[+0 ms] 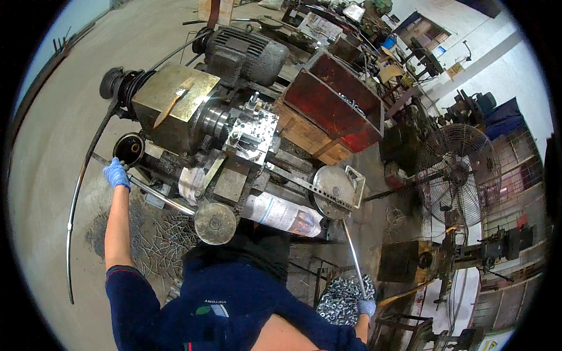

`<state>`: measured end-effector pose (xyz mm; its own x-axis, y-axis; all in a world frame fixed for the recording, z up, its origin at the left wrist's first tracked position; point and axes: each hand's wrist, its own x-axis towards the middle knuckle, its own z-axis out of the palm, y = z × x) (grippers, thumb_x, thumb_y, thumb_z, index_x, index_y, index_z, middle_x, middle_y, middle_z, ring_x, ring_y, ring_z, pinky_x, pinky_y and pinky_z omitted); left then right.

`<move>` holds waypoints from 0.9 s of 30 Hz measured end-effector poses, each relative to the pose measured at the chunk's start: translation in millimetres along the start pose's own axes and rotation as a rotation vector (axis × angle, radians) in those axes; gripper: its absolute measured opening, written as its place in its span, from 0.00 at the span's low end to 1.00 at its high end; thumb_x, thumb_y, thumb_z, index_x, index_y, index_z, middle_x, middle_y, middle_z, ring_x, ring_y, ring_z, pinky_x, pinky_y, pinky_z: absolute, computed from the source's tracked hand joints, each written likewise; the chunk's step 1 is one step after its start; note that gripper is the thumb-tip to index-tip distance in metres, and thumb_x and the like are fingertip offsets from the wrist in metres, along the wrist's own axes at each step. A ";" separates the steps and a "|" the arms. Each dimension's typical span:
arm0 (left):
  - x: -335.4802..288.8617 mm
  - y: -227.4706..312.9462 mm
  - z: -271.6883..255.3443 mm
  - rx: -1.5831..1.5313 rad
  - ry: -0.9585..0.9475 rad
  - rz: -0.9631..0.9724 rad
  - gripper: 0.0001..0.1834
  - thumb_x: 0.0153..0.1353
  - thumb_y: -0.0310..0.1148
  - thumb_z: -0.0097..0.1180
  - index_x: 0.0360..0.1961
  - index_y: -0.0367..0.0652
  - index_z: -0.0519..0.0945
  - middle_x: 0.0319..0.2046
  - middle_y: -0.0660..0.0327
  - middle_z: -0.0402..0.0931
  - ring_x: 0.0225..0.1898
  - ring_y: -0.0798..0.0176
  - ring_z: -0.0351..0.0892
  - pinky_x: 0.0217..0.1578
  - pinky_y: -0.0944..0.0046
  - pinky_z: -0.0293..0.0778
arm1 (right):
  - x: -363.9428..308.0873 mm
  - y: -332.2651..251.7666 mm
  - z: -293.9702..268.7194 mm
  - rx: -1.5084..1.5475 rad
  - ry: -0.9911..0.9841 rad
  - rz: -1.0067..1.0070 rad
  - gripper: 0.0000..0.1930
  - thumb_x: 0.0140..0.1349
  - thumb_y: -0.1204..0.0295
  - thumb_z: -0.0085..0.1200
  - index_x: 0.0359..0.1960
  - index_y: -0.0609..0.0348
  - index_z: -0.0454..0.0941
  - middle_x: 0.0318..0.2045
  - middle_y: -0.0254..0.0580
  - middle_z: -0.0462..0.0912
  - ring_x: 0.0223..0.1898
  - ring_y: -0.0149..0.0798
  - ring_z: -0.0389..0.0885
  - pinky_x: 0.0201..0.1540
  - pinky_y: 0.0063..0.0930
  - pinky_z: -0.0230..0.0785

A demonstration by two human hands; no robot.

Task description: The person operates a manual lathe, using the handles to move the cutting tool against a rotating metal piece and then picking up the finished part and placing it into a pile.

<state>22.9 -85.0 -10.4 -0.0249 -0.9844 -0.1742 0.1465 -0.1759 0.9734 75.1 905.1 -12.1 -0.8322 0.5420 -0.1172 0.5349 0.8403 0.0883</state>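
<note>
In its blue glove, my left hand (117, 174) is closed around a metal bar (161, 196) at the left of a small lathe. Beside that hand is a dark round cup (129, 150) with an open mouth. My right hand (367, 308), also gloved in blue, is at the lower end of a long shiny lever (354, 254) and looks closed on it, though its fingers are small and partly hidden. Right beside it is a container heaped with small metal parts (339, 299). The lathe's chuck (215, 121) faces a shiny tool block (253, 136).
A brush (170, 109) lies on the brass-coloured headstock cover (175, 90). Behind the lathe are a motor (249, 55) and a red bin (333, 99) on a wooden crate. Metal scraps (170, 243) litter the floor at left; a large fan (459, 169) stands at right.
</note>
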 end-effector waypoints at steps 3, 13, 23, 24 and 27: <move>11.4 -9.8 -8.5 -0.038 -0.018 -0.007 0.09 0.57 0.29 0.52 0.29 0.33 0.69 0.17 0.56 0.72 0.14 0.65 0.71 0.13 0.67 0.69 | 6.1 5.0 4.4 0.042 0.074 -0.097 0.27 0.45 0.54 0.56 0.41 0.64 0.73 0.43 0.56 0.73 0.47 0.51 0.72 0.50 0.37 0.65; -5.4 7.6 5.1 -0.039 0.022 0.000 0.07 0.56 0.26 0.51 0.30 0.32 0.68 0.18 0.56 0.72 0.14 0.65 0.71 0.13 0.67 0.70 | -29.4 -41.2 -30.1 -0.095 -0.071 0.325 0.29 0.44 0.51 0.57 0.38 0.66 0.77 0.40 0.61 0.77 0.45 0.56 0.76 0.46 0.42 0.69; 6.0 -2.9 -3.0 -0.042 0.009 -0.014 0.08 0.56 0.26 0.50 0.32 0.28 0.71 0.23 0.51 0.75 0.19 0.60 0.76 0.16 0.65 0.75 | -32.3 -41.8 -28.5 -0.017 -0.040 0.308 0.23 0.45 0.55 0.57 0.31 0.66 0.79 0.35 0.62 0.78 0.40 0.57 0.77 0.42 0.43 0.70; 1.0 0.2 1.1 -0.046 0.004 -0.022 0.08 0.56 0.26 0.51 0.32 0.28 0.71 0.24 0.51 0.75 0.19 0.60 0.75 0.16 0.65 0.75 | -28.0 -31.2 -17.8 -0.008 -0.051 0.318 0.22 0.44 0.56 0.57 0.31 0.66 0.79 0.34 0.62 0.78 0.39 0.58 0.77 0.41 0.44 0.70; 9.2 1.1 0.5 -0.026 0.041 -0.014 0.09 0.55 0.25 0.51 0.31 0.27 0.71 0.24 0.50 0.75 0.19 0.60 0.75 0.17 0.64 0.75 | -24.6 -25.2 -5.8 -0.032 -0.001 0.228 0.22 0.46 0.55 0.55 0.29 0.66 0.79 0.31 0.61 0.78 0.37 0.58 0.78 0.40 0.45 0.70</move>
<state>22.3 -94.3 -10.8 0.0131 -0.9808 -0.1945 0.1723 -0.1893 0.9667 81.3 870.5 -5.7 -0.6902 0.7178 -0.0919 0.7040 0.6954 0.1441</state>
